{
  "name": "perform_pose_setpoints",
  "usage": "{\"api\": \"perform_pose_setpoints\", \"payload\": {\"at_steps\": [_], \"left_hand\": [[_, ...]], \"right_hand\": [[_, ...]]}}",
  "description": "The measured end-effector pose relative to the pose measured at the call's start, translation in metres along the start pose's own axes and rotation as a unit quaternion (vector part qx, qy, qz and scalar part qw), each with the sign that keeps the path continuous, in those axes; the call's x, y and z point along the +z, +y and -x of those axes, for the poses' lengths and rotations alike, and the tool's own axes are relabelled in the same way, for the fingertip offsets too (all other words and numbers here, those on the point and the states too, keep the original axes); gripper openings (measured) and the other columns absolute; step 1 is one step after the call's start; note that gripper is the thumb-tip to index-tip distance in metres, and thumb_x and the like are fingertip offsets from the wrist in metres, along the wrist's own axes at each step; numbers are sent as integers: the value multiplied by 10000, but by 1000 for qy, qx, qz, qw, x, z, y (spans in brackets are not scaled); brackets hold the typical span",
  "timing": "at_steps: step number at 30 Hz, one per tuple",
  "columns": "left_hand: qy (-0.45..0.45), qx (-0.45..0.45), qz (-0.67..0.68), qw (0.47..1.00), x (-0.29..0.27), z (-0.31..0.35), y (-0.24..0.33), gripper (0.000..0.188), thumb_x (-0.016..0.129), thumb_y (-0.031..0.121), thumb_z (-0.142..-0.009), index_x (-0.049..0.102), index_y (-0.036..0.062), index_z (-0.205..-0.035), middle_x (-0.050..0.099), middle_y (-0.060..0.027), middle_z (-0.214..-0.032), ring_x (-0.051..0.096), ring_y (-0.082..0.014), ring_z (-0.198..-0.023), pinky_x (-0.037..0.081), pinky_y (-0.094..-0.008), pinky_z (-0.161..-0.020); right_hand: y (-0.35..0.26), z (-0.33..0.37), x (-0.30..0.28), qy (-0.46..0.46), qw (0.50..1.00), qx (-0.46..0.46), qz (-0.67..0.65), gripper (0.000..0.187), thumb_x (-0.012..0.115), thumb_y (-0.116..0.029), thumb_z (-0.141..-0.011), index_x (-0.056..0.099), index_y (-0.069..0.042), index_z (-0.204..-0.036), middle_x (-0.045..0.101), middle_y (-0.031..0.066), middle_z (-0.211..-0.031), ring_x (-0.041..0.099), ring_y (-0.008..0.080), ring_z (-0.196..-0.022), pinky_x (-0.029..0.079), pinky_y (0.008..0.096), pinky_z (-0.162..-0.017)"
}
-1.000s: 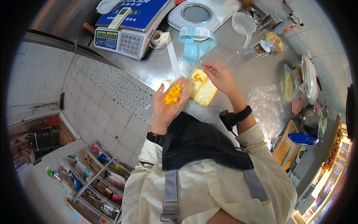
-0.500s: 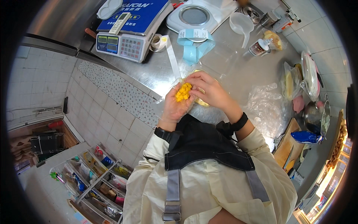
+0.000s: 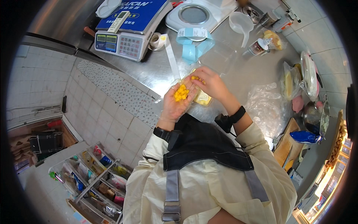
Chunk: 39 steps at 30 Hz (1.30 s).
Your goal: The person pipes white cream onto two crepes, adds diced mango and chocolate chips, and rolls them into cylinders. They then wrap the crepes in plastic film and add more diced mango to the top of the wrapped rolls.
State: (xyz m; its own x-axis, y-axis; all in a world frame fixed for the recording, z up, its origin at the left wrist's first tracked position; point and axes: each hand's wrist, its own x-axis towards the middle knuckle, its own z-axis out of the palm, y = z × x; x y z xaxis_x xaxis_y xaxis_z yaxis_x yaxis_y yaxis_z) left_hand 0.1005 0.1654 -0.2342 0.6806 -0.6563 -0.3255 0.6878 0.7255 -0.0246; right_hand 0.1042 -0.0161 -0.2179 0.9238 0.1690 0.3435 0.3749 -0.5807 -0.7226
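My left hand [image 3: 172,107], in a clear plastic glove, is cupped palm up around a heap of diced mango [image 3: 181,93]. Just to its right, my right hand [image 3: 213,84] has its fingers pinched on a few more yellow cubes [image 3: 197,79]. Beneath the right hand stands a small rectangular tub [image 3: 203,99] with a pale yellow creamy filling, its far part covered by my hands. Whether the right hand wears a glove is hard to make out.
Beyond the hands are a scale with a blue top [image 3: 130,15], a white scale [image 3: 192,15], a label roll [image 3: 154,41] and a blue strip [image 3: 192,52]. To the right lie crumpled clear plastic [image 3: 263,106], a shaker jar [image 3: 258,47] and a wooden board [image 3: 289,143].
My right hand has lifted from the heap in my left palm and shifted slightly right with several cubes at its fingertips. More of the tub shows.
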Motion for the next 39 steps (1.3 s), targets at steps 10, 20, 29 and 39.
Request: {"api": "perform_pose_setpoints", "payload": {"at_steps": [10, 20, 29, 39], "left_hand": [[46, 44, -55, 996, 7, 23, 17, 496, 313, 229, -969, 336, -52, -1377, 399, -184, -1413, 387, -290, -1317, 331, -426, -1092], [34, 79, -57, 995, 10, 38, 26, 519, 368, 221, -972, 294, -86, -1384, 364, -242, -1414, 365, -337, -1322, 322, -431, -1097], [25, 76, -55, 995, 5, 42, 23, 525, 377, 218, -968, 286, -74, -1395, 360, -241, -1418, 375, -334, -1318, 334, -426, -1089], [43, 89, -85, 991, 3, 47, 22, 510, 309, 230, -974, 303, -65, -1391, 384, -236, -1409, 383, -322, -1317, 316, -428, -1100]], "right_hand": [[39, 2, 0, -92, 994, 7, 61, 157, 608, -45, -822, 634, -38, -976, 599, 113, -978, 610, 306, -845, 504, 367, -740], [37, 4, -13, -94, 992, 49, 69, 160, 615, -66, -806, 646, -26, -957, 596, 137, -924, 597, 329, -855, 494, 387, -763], [32, 8, -12, -88, 993, 47, 70, 153, 639, -86, -803, 653, -26, -943, 606, 131, -911, 604, 313, -828, 497, 379, -736], [36, 9, -9, -84, 991, 20, 98, 107, 610, -73, -796, 675, -41, -875, 596, 102, -867, 600, 290, -834, 496, 370, -742]]}}
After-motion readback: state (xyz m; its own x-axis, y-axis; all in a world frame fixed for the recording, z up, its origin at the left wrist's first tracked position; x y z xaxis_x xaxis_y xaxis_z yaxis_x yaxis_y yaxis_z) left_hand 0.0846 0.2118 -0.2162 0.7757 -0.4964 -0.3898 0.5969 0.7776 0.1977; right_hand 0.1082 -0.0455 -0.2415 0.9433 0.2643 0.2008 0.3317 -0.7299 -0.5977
